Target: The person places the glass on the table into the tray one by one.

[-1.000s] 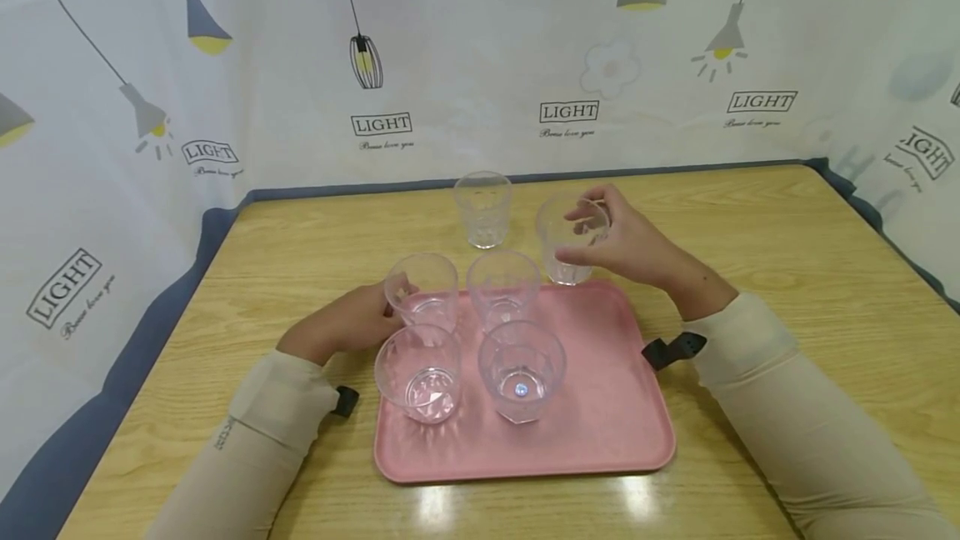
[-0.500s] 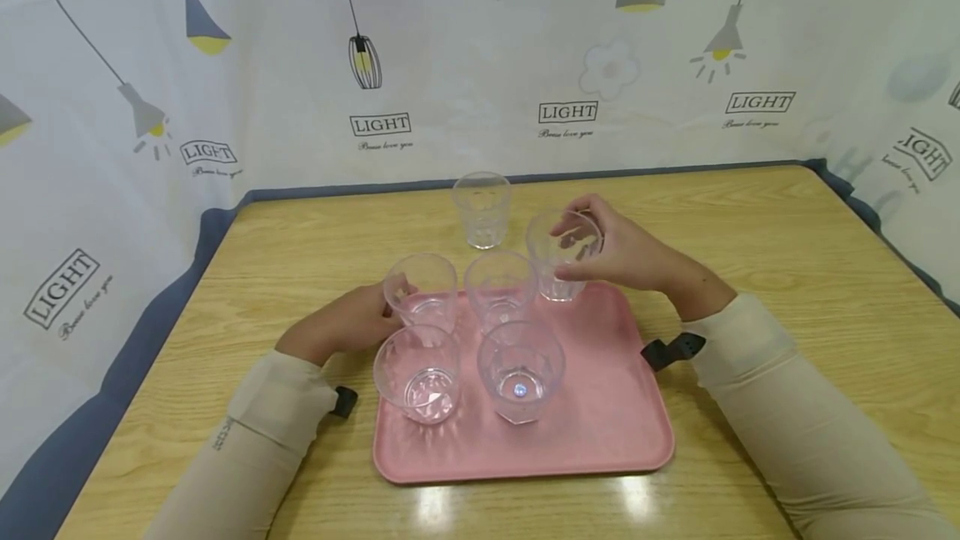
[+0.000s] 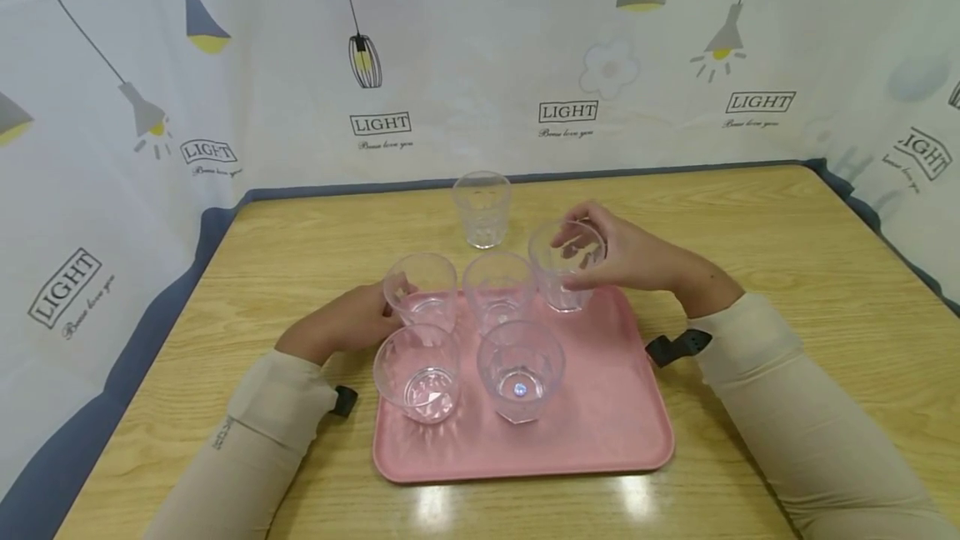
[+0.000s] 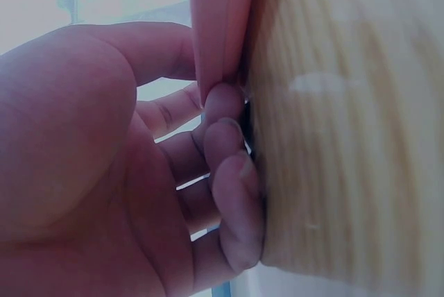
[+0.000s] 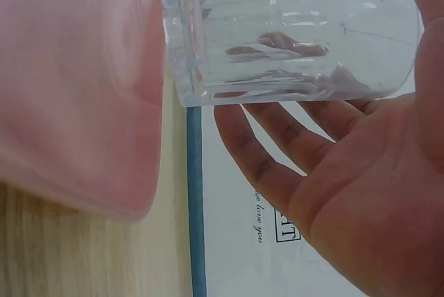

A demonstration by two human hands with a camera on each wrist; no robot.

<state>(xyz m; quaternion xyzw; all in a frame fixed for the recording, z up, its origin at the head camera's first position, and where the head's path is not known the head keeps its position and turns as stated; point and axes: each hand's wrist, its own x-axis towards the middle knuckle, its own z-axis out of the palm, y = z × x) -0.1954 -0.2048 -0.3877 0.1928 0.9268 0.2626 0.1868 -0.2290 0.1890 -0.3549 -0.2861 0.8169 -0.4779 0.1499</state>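
Your left hand pinches the pink tray; your right hand grips a clear tumbler at the far rim.

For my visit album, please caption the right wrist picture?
A right hand holds a clear, round-rimmed, tapered cup close to a flat pink tray.

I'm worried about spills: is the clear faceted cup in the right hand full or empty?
Empty: the right wrist view looks through the clear faceted cup, held in the right hand, and shows no liquid or contents.
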